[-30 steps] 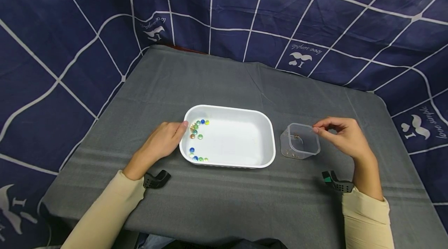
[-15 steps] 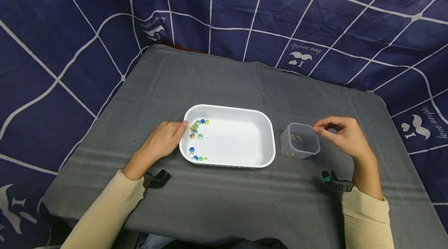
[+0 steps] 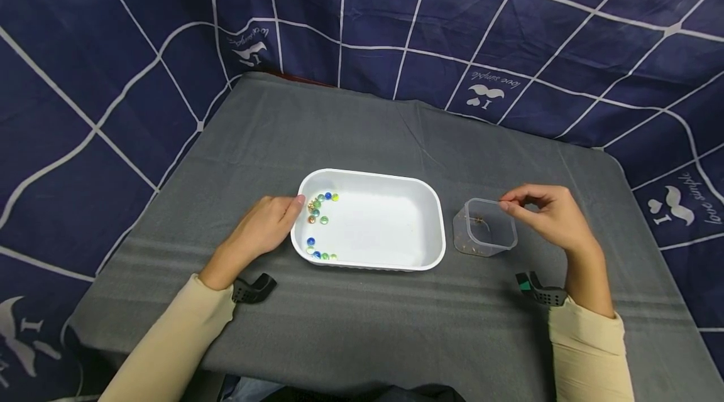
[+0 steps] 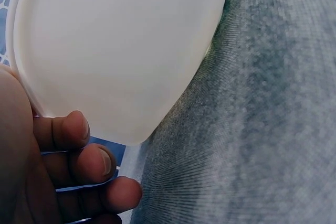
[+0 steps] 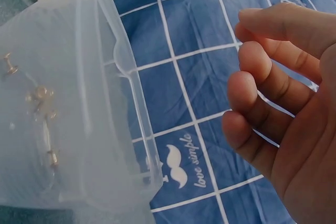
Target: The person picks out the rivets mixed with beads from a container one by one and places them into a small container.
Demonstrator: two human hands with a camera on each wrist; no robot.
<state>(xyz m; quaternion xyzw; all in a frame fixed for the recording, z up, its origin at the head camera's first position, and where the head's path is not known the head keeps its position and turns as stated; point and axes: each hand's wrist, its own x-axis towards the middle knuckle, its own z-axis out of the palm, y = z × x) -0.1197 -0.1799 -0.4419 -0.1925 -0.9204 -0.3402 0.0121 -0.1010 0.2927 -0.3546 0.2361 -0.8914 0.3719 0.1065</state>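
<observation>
A white tray (image 3: 384,220) lies on the grey cloth, with several coloured glass marbles (image 3: 315,206) gathered along its left side. My left hand (image 3: 264,226) grips the tray's left rim, thumb on top. In the left wrist view its fingers (image 4: 79,129) curl beside the outer wall. To the tray's right stands a clear plastic container (image 3: 483,229) without a lid. Small gold pins, looking like push pins (image 5: 52,157), lie in it. My right hand (image 3: 545,213) hovers by the container's right rim, fingers loosely bent, thumb and index tips close together, nothing visible between them.
Grey cloth (image 3: 362,320) covers the table. A dark blue curtain (image 3: 396,19) with white lines hangs behind and at both sides. A black wrist device (image 3: 252,289) is on the left arm, and another black device (image 3: 540,291) is on the right.
My right hand has shifted slightly left, its fingertips now nearer the container's rim. The left hand, tray, marbles and container look unmoved.
</observation>
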